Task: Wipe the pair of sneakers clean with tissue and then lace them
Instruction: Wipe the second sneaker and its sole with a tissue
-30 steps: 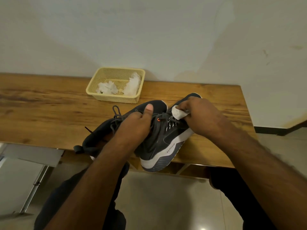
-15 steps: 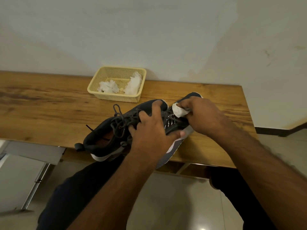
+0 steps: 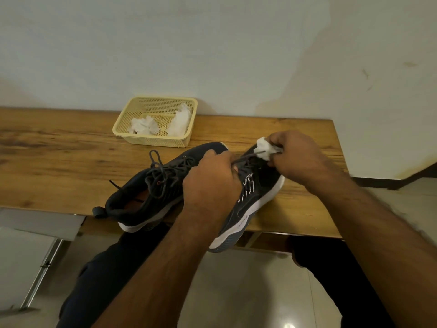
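While left hand (image 3: 212, 183) grips sneaker (image 3: 255, 195), right hand (image 3: 295, 159) pinches tissue (image 3: 264, 147).

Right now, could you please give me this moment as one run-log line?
left hand: grips right sneaker | right hand: pinches tissue and lace | left sneaker: on table

1. Only writing I can spot is a small pale wordmark on the dark side panel of the right-hand sneaker (image 3: 250, 204), just above its white sole. Too tiny and blurry to read.
2. Nothing else carries any text, numbers or labels.
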